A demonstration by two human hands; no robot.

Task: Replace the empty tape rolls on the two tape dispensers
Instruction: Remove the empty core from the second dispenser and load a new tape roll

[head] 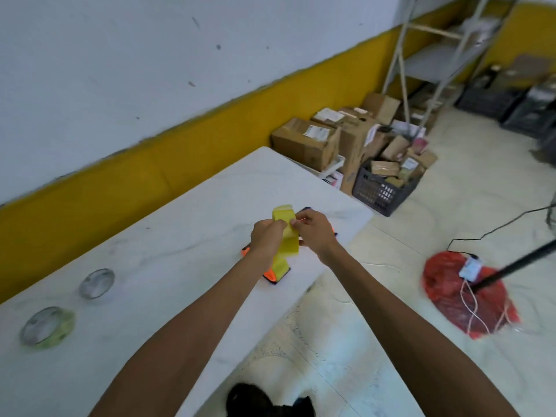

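Observation:
A strip of yellow tape (289, 250) runs up from an orange and black tape dispenser (272, 275) lying on the white table (168, 248). My left hand (267, 236) and my right hand (313, 230) both pinch the tape above the dispenser, close together. The blue edge of a second dispenser (307, 208) peeks out behind my right hand, mostly hidden. Two tape rolls lie at the table's left: a clear one (97, 283) and a greenish one (48, 326).
The table's right edge drops to a pale tiled floor. Cardboard boxes (307, 142) and a dark crate (383, 188) stand beyond the table's far corner, by a metal shelf (433, 61). A red bag (463, 296) with cables lies on the floor at right.

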